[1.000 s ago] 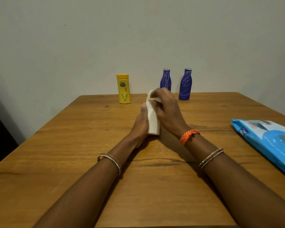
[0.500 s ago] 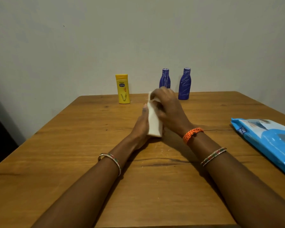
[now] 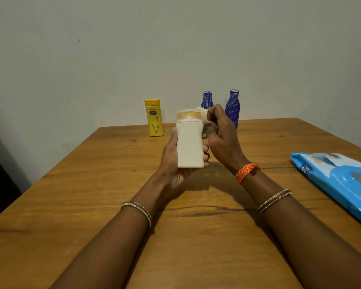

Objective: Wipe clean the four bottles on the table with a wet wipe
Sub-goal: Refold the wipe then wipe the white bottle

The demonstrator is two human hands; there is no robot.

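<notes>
My left hand (image 3: 171, 163) grips a white bottle (image 3: 189, 144) with a yellow-rimmed cap, upright above the middle of the wooden table (image 3: 92, 184). My right hand (image 3: 223, 138) pinches a white wet wipe (image 3: 202, 115) against the right side of the bottle's cap. A yellow bottle (image 3: 154, 117) stands at the table's far edge on the left. Two blue bottles stand at the far edge: one (image 3: 206, 100) partly hidden behind the wipe and my right hand, the other (image 3: 233, 107) to its right.
A blue pack of wet wipes (image 3: 338, 182) lies flat on the right side of the table, running off the frame. A plain wall (image 3: 175, 49) rises directly behind the far table edge. A dark gap shows at the left beyond the table.
The white bottle has turned so its broad face points at me and it stands upright. My right hand has slid from over the bottle's body up to the cap with the wipe.
</notes>
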